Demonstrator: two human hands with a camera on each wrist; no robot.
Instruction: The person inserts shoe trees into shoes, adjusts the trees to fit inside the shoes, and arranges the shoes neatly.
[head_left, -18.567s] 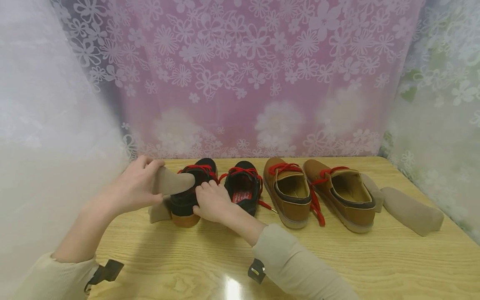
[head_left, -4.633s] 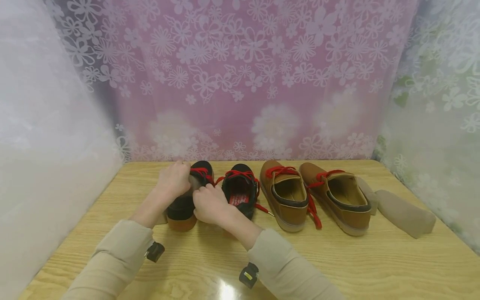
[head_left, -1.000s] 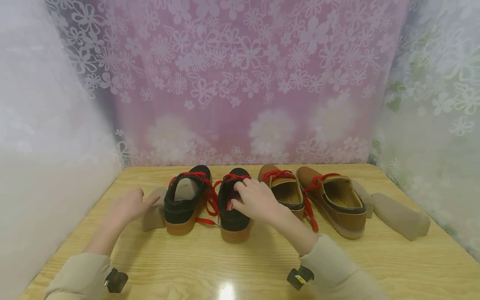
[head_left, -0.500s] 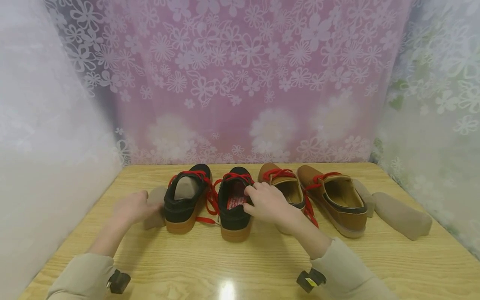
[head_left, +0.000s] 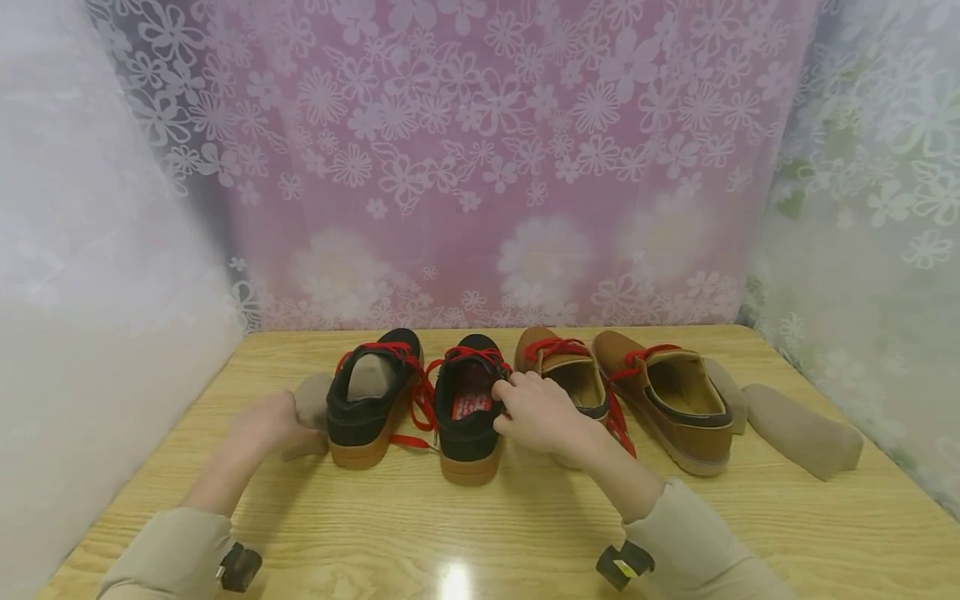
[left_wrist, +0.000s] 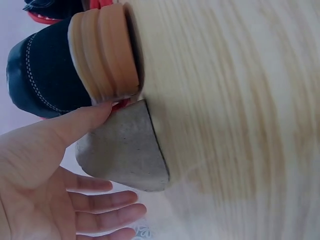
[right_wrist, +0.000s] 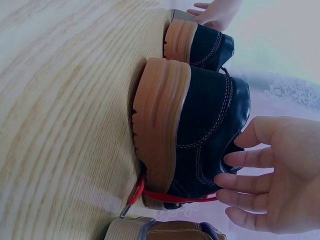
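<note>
My left hand (head_left: pixel 264 425) is beside a beige shoe stuffer (head_left: pixel 311 402) lying left of the left black shoe (head_left: pixel 363 421). In the left wrist view, the thumb lies along one side of the stuffer (left_wrist: pixel 122 150) and the spread fingers are on the other side. Another beige stuffer (head_left: pixel 371 377) sits inside the left black shoe. My right hand (head_left: pixel 542 414) is at the right collar of the second black shoe (head_left: pixel 470 442), fingers slightly bent; whether they touch it is unclear. That shoe holds no stuffer, and its red-printed insole (head_left: pixel 471 404) shows.
Two brown shoes with red laces (head_left: pixel 588 400) (head_left: pixel 693 425) stand to the right. Beyond them lie two more beige stuffers (head_left: pixel 723 392) (head_left: pixel 806 432). Loose red laces (head_left: pixel 411 442) trail between the black shoes. A floral curtain (head_left: pixel 480 167) hangs behind the wooden table (head_left: pixel 450 533).
A stuffer held earlier at the left black shoe now sits inside it. Both hands let go there; the left moved to the stuffer on the table, the right to the second black shoe.
</note>
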